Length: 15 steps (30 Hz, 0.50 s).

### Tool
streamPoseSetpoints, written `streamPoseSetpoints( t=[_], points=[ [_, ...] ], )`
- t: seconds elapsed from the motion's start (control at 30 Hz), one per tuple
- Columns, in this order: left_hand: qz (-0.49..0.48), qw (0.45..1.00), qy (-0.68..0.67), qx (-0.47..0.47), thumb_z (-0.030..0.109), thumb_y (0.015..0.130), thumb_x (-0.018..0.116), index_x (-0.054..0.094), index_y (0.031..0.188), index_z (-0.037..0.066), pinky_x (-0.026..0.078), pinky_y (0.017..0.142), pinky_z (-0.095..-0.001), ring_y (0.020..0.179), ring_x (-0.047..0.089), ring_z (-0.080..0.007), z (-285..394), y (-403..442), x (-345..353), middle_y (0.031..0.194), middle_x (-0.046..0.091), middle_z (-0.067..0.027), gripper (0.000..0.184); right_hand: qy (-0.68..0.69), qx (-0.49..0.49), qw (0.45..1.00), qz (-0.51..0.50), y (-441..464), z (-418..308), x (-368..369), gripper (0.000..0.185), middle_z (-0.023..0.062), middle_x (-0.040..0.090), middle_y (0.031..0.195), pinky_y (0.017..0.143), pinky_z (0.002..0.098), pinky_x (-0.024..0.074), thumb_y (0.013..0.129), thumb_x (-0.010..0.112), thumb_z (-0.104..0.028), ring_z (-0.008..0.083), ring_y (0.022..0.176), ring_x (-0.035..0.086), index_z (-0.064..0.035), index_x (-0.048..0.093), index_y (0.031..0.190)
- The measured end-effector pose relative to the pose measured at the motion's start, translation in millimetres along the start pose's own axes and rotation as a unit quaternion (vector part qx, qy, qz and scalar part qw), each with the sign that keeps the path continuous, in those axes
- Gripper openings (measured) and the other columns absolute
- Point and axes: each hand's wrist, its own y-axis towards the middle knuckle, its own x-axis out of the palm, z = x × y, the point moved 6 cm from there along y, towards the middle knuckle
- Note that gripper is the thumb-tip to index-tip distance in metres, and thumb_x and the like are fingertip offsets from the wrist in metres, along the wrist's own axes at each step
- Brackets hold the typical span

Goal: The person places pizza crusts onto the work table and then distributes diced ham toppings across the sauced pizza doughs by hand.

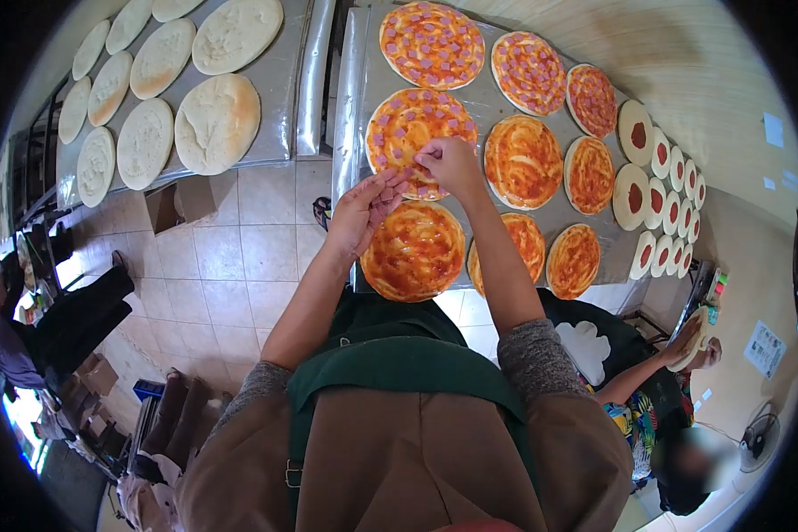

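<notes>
Apparently, one sauced pizza (pixel 430 108) was midway through its topping

It lay just above the centre of the frame on a metal table (pixel 372 78), with ham-like pink cubes (pixel 399 128) over its surface and an orange patch showing between them. The right hand (pixel 449 166) hung over its right side, fingertips pinched together; whether a cube was between them could not be told. The left hand (pixel 366 208) sat by its lower edge, palm turned up and fingers loosely spread, but what the palm held, if anything, was unclear.

Scattering cubes seemed to be the step in hand. Above and to the right, three pizzas (pixel 432 44) bore cubes throughout, while sauced rounds (pixel 523 164) at centre right and a glossy pizza (pixel 412 250) just below the left hand had none visible. The next move, by that reading, called for small pinches let go over the barer patches, clear of the neighbouring round.
</notes>
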Motion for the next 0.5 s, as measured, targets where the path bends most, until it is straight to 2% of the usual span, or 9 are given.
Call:
streamPoseSetpoints(
  t=[0.1, 0.2, 0.3, 0.4, 0.5],
  points=[
    [0.008, 1.000, -0.002, 0.000, 0.011, 0.100, 0.042, 0.046, 0.129, -0.007, 0.047, 0.099, -0.0304, 0.113, 0.059, -0.0221, -0.9, 0.5, -3.8, 0.125, 0.057, -0.0172, 0.034, -0.113, 0.005, 0.993, 0.043, -2.0, -14.5, -3.9, 0.015, 0.0128, 0.068, 0.076, 0.061, 0.0361, 0.0503, 0.074, 0.072, -0.012, 0.0221, 0.061, 0.065, -0.0011, 0.069, 0.083],
    [0.014, 1.000, -0.005, 0.003, 0.011, 0.099, 0.043, 0.047, 0.128, -0.006, 0.047, 0.098, -0.0304, 0.113, 0.059, -0.0222, 1.4, -0.2, -5.6, 0.124, 0.058, -0.0166, 0.033, -0.073, 0.021, 0.995, 0.068, -3.3, -15.3, -10.3, 0.014, 0.0124, 0.069, 0.077, 0.062, 0.0363, 0.0508, 0.073, 0.073, -0.011, 0.0219, 0.064, 0.066, -0.0013, 0.069, 0.083],
    [0.026, 1.000, -0.012, 0.005, 0.011, 0.099, 0.043, 0.048, 0.127, -0.006, 0.048, 0.098, -0.0298, 0.112, 0.059, -0.0216, 2.1, 0.1, -7.5, 0.122, 0.059, -0.0157, 0.032, 0.058, -0.022, 0.996, 0.069, -3.3, -25.6, -18.4, 0.015, 0.0122, 0.069, 0.078, 0.064, 0.0365, 0.0510, 0.073, 0.073, -0.011, 0.0227, 0.066, 0.066, -0.0017, 0.069, 0.083],
    [0.032, 0.999, -0.015, 0.006, 0.010, 0.099, 0.044, 0.049, 0.126, -0.005, 0.048, 0.097, -0.0295, 0.111, 0.060, -0.0211, 2.3, 1.3, -8.0, 0.121, 0.060, -0.0152, 0.032, 0.096, 0.054, 0.994, 0.008, 4.9, -22.8, -9.1, 0.015, 0.0123, 0.069, 0.079, 0.066, 0.0371, 0.0515, 0.074, 0.073, -0.011, 0.0234, 0.069, 0.066, -0.0015, 0.068, 0.084],
    [0.031, 0.999, -0.014, 0.006, 0.010, 0.099, 0.044, 0.050, 0.126, -0.005, 0.049, 0.097, -0.0294, 0.110, 0.060, -0.0207, 2.9, 1.5, -8.7, 0.120, 0.060, -0.0152, 0.031, -0.032, -0.010, 0.999, 0.018, 19.3, -21.1, -1.5, 0.016, 0.0127, 0.068, 0.079, 0.066, 0.0381, 0.0515, 0.074, 0.072, -0.013, 0.0255, 0.070, 0.066, -0.0014, 0.068, 0.083]
  ],
)
